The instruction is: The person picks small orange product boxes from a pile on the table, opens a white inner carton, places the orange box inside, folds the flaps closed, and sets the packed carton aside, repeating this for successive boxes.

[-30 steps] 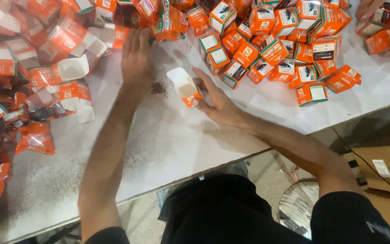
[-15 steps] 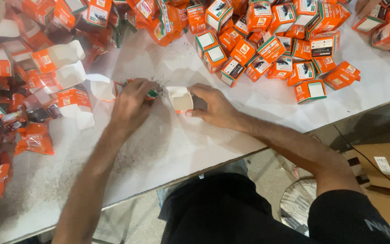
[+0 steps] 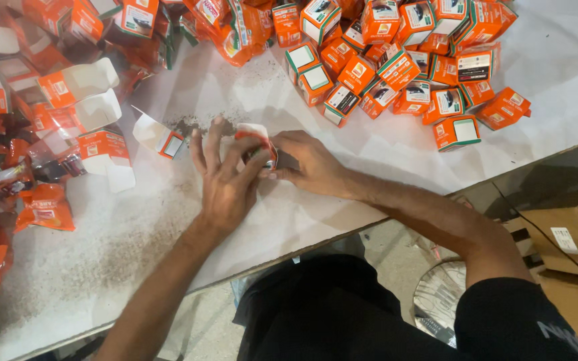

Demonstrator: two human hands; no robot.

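Between the person's fingertips, on a white table (image 3: 342, 220) dusted with dark specks, sits a small orange-and-white cardboard box (image 3: 257, 142). The left hand (image 3: 225, 180) and right hand (image 3: 312, 162) both close on it, fingers pinching its glossy sides and thumbs meeting below. Just left of the left fingers lies an open flat carton (image 3: 158, 136), its white flap up. Beyond the right fingers, closed square boxes (image 3: 396, 60) crowd together; far left, crumpled orange wrappers (image 3: 45, 207) pile up. Half a second ago the hands were apart, the box in the right hand alone
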